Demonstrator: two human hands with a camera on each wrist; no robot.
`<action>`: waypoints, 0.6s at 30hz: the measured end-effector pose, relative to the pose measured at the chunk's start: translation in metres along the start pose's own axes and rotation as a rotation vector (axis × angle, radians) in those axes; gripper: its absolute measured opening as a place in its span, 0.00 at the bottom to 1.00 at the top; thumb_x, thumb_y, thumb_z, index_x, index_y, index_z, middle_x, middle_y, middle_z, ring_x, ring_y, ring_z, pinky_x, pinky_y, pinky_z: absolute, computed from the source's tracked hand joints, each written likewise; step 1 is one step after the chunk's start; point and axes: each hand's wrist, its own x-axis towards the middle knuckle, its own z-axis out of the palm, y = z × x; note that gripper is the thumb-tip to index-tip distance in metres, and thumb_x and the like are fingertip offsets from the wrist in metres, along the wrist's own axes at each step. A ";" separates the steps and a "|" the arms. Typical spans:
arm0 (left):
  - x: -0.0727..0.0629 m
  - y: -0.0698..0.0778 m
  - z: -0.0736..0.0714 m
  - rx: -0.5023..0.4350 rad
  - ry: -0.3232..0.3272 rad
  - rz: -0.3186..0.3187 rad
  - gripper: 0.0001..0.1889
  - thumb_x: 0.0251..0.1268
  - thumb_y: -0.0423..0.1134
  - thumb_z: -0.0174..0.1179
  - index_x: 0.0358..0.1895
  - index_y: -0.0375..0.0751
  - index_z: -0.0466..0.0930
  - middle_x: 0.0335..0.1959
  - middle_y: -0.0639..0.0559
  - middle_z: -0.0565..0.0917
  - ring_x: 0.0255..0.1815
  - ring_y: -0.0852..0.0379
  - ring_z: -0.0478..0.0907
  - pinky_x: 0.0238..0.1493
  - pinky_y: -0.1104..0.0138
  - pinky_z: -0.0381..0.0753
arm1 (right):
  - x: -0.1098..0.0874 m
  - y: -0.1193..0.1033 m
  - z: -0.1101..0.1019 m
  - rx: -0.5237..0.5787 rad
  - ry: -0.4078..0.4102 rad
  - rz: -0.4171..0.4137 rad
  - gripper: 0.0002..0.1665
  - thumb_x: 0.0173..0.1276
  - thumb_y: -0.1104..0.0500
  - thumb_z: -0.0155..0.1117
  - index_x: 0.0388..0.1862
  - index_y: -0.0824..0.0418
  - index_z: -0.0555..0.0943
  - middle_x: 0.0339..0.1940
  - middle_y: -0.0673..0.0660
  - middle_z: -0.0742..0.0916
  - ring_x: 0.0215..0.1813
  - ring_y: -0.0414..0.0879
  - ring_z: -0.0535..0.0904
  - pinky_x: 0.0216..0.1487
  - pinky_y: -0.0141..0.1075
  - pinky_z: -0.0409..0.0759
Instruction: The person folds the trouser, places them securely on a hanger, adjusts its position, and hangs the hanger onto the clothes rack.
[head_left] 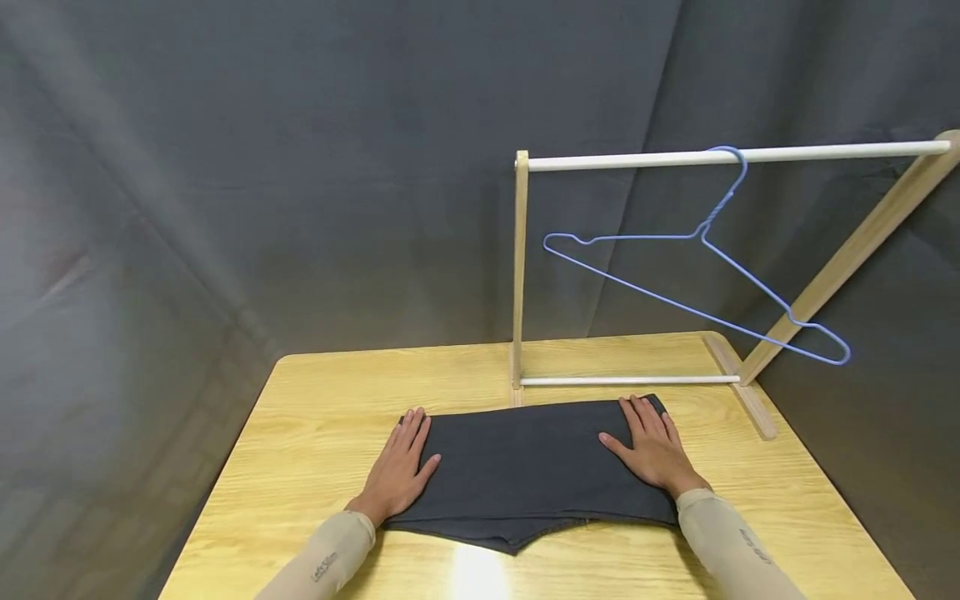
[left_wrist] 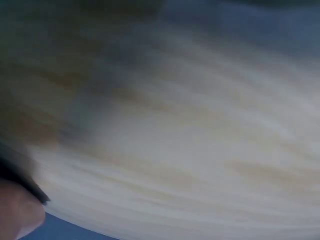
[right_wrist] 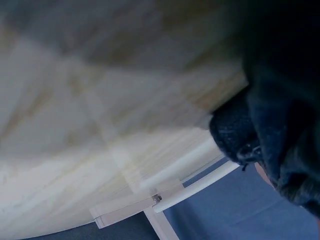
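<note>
A dark folded garment, which looks like a pair of trousers (head_left: 525, 467), lies flat on the table, with a pointed corner jutting from its near edge. My left hand (head_left: 399, 467) rests on its left edge, fingers straight and pointing away from me. On the right end lies my right hand (head_left: 652, 446), palm down with the thumb spread inward. The right wrist view catches a thick edge of the dark cloth (right_wrist: 232, 130) close up. A fingertip (left_wrist: 20, 210) shows at the corner of the blurred left wrist view.
Behind the garment stands a wooden rack (head_left: 520, 275) with a white top rail (head_left: 622, 161) and a low white bar (head_left: 630, 381). A blue wire hanger (head_left: 645, 292) hangs from the rail. Grey curtains (head_left: 337, 167) surround the wood-grain table (head_left: 337, 392).
</note>
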 end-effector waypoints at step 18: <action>0.009 0.057 -0.002 -0.001 -0.121 0.242 0.30 0.80 0.58 0.36 0.79 0.52 0.56 0.82 0.51 0.52 0.84 0.45 0.45 0.78 0.41 0.49 | 0.003 0.000 0.000 0.017 -0.032 0.049 0.54 0.72 0.28 0.48 0.82 0.59 0.47 0.82 0.67 0.51 0.83 0.66 0.40 0.73 0.71 0.29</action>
